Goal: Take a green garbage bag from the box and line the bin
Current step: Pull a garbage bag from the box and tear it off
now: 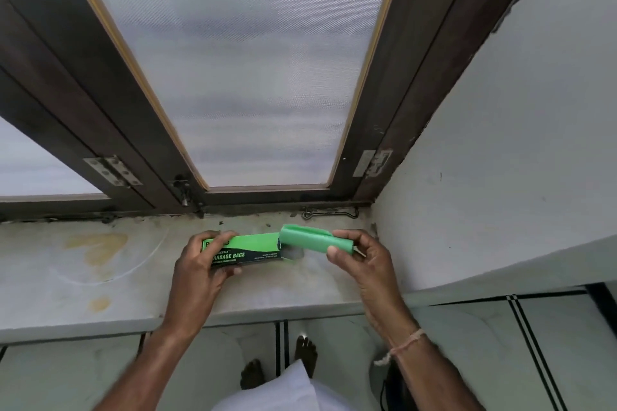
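Here, my left hand (200, 260) covers the left end of the box (248, 250), its fingers wrapped around the cardboard and hiding the first letters of the print; only "GARBAGE BAGS" partly reads. The box is long, flat-sided, green and black, lying on the stained stone sill (83, 277). At its 3 o'clock end a matte green roll of bags (314, 238) sticks out, smooth and cylindrical. My right hand (360, 260) holds that roll, fingers closed on its far tip. The bin is nowhere in view. Frosted, dimpled window glass (250, 77) sits at 12 o'clock.
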Demonstrator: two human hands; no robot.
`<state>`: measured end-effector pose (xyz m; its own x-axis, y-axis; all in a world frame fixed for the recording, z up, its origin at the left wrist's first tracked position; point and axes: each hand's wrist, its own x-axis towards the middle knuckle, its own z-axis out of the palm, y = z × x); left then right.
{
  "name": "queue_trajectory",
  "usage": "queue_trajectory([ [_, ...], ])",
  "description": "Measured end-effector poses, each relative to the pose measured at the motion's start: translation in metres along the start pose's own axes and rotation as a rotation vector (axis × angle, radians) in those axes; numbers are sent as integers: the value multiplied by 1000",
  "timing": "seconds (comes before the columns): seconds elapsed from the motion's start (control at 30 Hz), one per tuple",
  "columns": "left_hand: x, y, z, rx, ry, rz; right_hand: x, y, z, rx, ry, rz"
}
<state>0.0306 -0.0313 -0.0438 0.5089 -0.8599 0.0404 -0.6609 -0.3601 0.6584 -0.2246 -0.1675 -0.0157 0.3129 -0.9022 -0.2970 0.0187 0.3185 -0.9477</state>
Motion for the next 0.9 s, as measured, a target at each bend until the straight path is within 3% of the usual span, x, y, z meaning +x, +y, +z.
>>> queue_trajectory([
  [0.17, -8, 28, -5, 314, 134, 46, -12, -4, 6, 185, 45, 26],
  [0.23, -15, 69, -4, 39, 149, -36, -19, -5, 18, 239, 27, 50],
  [0.3, -15, 112, 2, -527, -10, -274, -27, -7, 34, 205, -18, 54],
  [0.37, -10, 128, 10, -861, -95, -442, -33, -10, 48, 120, -72, 45],
  [0.57, -3, 125, -1, -1231, -266, -549, -30, -23, 64, 53, -138, 110],
  [0.73, -9, 118, -4, -1273, -287, -617, -33, -26, 68, 57, -66, 187],
  [0.9, -11, 106, -18, -1375, -271, -793, -28, -33, 64, 253, 48, 325],
])
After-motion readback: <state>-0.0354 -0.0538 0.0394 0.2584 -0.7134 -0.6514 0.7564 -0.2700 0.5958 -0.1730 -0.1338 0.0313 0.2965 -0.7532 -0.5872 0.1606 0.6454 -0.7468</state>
